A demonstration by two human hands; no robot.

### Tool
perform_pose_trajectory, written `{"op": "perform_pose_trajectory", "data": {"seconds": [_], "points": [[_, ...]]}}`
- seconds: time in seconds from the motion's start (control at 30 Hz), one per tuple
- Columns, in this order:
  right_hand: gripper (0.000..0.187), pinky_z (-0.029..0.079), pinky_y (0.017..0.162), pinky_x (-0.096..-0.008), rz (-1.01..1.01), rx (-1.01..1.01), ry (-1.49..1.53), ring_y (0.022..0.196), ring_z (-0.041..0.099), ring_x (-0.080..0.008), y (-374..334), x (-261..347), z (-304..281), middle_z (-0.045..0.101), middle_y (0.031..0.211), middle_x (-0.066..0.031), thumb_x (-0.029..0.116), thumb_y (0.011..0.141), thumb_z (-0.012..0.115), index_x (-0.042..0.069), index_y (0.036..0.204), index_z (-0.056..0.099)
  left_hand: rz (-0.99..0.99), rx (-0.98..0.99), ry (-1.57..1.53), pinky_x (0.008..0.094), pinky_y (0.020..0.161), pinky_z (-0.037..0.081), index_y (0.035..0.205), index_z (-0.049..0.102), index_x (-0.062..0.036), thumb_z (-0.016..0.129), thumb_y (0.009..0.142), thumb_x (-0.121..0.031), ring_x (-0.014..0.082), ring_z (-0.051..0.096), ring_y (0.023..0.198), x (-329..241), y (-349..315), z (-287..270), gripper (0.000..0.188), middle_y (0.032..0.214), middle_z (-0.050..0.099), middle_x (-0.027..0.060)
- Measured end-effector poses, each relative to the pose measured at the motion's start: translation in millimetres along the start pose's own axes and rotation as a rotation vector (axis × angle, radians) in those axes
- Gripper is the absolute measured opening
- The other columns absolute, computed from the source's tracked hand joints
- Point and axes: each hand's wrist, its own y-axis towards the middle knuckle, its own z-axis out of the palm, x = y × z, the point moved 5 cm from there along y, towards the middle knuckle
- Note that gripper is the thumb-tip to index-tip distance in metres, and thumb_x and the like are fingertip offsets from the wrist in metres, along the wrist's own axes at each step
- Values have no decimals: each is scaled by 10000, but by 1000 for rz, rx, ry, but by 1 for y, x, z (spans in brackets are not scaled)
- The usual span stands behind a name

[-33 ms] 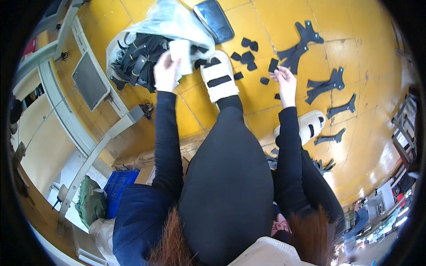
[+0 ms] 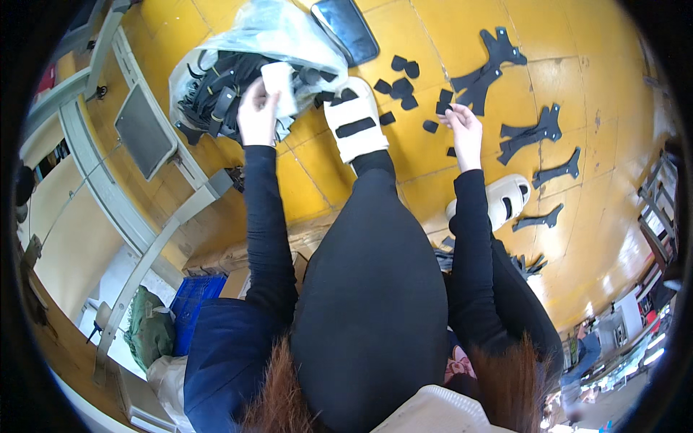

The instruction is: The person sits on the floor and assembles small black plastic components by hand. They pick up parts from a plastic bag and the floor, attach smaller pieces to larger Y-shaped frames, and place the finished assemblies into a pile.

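My left hand is closed on a white card-like piece, above the mouth of a clear plastic bag. Inside the bag lies a tangled heap of black straps. Over the floor to the right, my right hand pinches a small black patch between thumb and fingers. Another black patch shows just beyond its fingertips. Several similar black patches lie loosely grouped between my two hands.
Dark forked fabric pieces lie in a row on the yellow tiled floor at right. A phone rests beside the bag. My pale sandals stand between the pieces. Metal framing and a blue crate are at left.
My left hand has shifted left with the white piece, further over the black straps. My right hand has moved slightly, and a second black patch now shows at its fingertips.
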Motion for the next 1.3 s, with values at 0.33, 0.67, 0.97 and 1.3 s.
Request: {"op": "perform_pose_trajectory", "data": {"seconds": [0.33, 0.67, 0.97, 1.3], "points": [[188, 472, 783, -327, -459, 36, -634, 892, 582, -242, -3, 14, 55, 546, 1026, -94, 81, 787, 655, 36, 961, 599, 176, 285, 89, 262, 787, 490, 1063, 631, -24, 627, 842, -87, 140, 635, 862, -17, -26, 79, 230, 996, 673, 95], [228, 453, 771, -381, -520, -181, -996, 892, 554, -293, -4, 5, 85, 545, 927, -110, 103, 752, 673, 57, 947, 565, 288, 644, 136, 256, 766, 485, 1099, 613, -78, 592, 880, -133, 140, 624, 855, -22, -64, 162, 227, 936, 659, 65], [277, 435, 674, -186, -213, 167, 92, 723, 512, -50, -23, 6, 77, 596, 820, -1, 5, 758, 712, 22, 997, 574, 58, 851, -123, 258, 940, 445, 1222, 547, 0, 594, 895, -123, 166, 617, 969, 2, -62, 186, 353, 1077, 644, 94], [304, 443, 810, -354, -277, -163, -586, 917, 540, -273, -36, -4, 38, 518, 959, -128, 72, 773, 667, 38, 1058, 568, -423, 617, -567, 238, 725, 533, 1095, 573, -14, 521, 949, -171, 157, 648, 816, 3, -51, 161, 220, 936, 642, 102]]}}
